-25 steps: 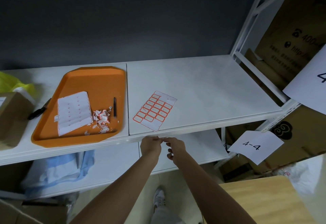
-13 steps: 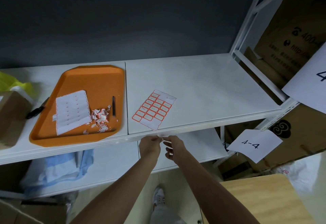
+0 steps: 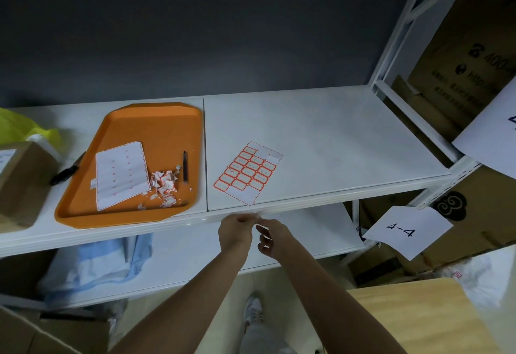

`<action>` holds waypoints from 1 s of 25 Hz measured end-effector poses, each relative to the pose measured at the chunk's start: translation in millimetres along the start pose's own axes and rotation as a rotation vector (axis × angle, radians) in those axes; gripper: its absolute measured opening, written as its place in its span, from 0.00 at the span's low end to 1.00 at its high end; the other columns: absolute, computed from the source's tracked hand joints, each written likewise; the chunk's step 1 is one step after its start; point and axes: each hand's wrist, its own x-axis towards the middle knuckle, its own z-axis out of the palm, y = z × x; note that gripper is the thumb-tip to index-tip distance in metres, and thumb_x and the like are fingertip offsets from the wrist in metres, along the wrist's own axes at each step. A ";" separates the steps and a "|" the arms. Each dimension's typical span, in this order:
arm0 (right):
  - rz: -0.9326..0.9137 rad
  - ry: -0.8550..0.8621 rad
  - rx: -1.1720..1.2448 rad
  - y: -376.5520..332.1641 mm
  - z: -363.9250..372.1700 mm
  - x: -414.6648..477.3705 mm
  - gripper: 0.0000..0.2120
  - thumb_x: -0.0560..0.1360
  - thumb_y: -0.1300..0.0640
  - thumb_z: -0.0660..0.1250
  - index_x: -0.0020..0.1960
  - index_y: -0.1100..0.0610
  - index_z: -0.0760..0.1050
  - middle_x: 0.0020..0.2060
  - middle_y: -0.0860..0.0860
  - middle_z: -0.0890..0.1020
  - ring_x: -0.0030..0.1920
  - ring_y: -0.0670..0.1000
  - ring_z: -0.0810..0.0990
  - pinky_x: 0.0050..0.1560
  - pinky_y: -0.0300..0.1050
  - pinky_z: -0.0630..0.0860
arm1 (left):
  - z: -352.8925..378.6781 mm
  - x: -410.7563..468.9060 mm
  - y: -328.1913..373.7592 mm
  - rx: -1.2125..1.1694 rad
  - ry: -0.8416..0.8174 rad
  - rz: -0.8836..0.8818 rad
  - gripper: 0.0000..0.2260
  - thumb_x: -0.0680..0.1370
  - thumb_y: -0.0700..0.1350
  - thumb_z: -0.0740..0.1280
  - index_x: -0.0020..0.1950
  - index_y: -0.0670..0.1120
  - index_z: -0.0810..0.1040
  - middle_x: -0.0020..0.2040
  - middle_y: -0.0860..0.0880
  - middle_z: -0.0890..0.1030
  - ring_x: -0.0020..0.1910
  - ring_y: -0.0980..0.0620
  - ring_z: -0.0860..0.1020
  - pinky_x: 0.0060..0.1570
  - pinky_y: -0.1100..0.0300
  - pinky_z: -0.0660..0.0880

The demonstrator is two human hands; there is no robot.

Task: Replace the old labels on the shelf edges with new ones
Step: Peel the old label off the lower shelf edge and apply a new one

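Fingertips of the left hand (image 3: pixel 234 231) and right hand (image 3: pixel 272 238) are pinched together at the shelf edge (image 3: pixel 321 198); what is held between them cannot be told, being blurred. Just above the pinch, a sheet of red-bordered labels (image 3: pixel 247 173) is laid flat; further left, an orange tray (image 3: pixel 156 136) is loaded with torn label scraps (image 3: pixel 164 183).
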 end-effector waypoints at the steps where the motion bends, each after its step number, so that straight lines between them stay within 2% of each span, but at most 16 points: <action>1: 0.010 -0.003 0.012 0.8 0.6 -1.1 0.06 0.73 0.59 0.72 0.45 0.62 0.77 0.43 0.54 0.80 0.34 0.50 0.69 0.32 0.41 0.68 | 0.1 0.3 1.8 0.000 -0.003 -0.004 0.11 0.75 0.51 0.72 0.52 0.46 0.83 0.51 0.49 0.84 0.47 0.49 0.80 0.52 0.55 0.77; 7: 0.019 -0.049 0.001 0.0 -2.8 -7.1 0.07 0.71 0.59 0.72 0.47 0.61 0.78 0.42 0.54 0.80 0.34 0.49 0.69 0.31 0.40 0.67 | -0.4 4.5 -0.6 0.065 0.001 0.022 0.07 0.76 0.49 0.70 0.49 0.47 0.84 0.49 0.49 0.84 0.48 0.49 0.81 0.52 0.55 0.77; 10: -0.009 -0.005 -0.047 -1.2 -5.2 -8.0 0.05 0.72 0.60 0.71 0.45 0.59 0.77 0.45 0.54 0.80 0.35 0.50 0.69 0.31 0.40 0.67 | -5.0 7.2 -5.8 0.065 0.016 0.033 0.06 0.74 0.47 0.71 0.45 0.46 0.83 0.47 0.50 0.83 0.44 0.50 0.79 0.52 0.53 0.78; 15: -0.072 0.003 -0.035 0.7 1.2 -9.1 0.09 0.71 0.57 0.74 0.47 0.59 0.77 0.48 0.54 0.81 0.39 0.51 0.71 0.36 0.41 0.71 | -18.8 9.1 -13.0 0.004 0.031 0.000 0.04 0.73 0.44 0.72 0.45 0.45 0.79 0.45 0.52 0.79 0.43 0.51 0.75 0.52 0.52 0.77; 18: -0.208 0.107 -0.138 4.4 10.3 -9.1 0.06 0.73 0.55 0.72 0.44 0.56 0.77 0.45 0.52 0.81 0.41 0.51 0.73 0.40 0.43 0.73 | -22.0 8.4 -11.4 -0.020 0.031 -0.007 0.03 0.73 0.44 0.72 0.43 0.47 0.79 0.45 0.51 0.80 0.42 0.52 0.75 0.50 0.55 0.76; 22: -0.586 0.247 -0.429 10.3 12.1 -9.5 0.05 0.75 0.55 0.70 0.43 0.56 0.81 0.37 0.49 0.82 0.38 0.48 0.78 0.40 0.37 0.73 | -22.4 9.0 -8.5 -0.021 0.016 -0.021 0.04 0.74 0.44 0.71 0.40 0.48 0.78 0.44 0.51 0.79 0.37 0.53 0.73 0.43 0.60 0.73; 25: -0.625 0.307 -0.430 9.3 12.7 -7.8 0.05 0.75 0.56 0.71 0.41 0.56 0.81 0.35 0.48 0.81 0.36 0.46 0.78 0.45 0.40 0.76 | -21.6 8.4 -9.6 -0.031 0.010 -0.043 0.03 0.74 0.44 0.71 0.41 0.48 0.78 0.44 0.51 0.79 0.35 0.54 0.73 0.37 0.64 0.71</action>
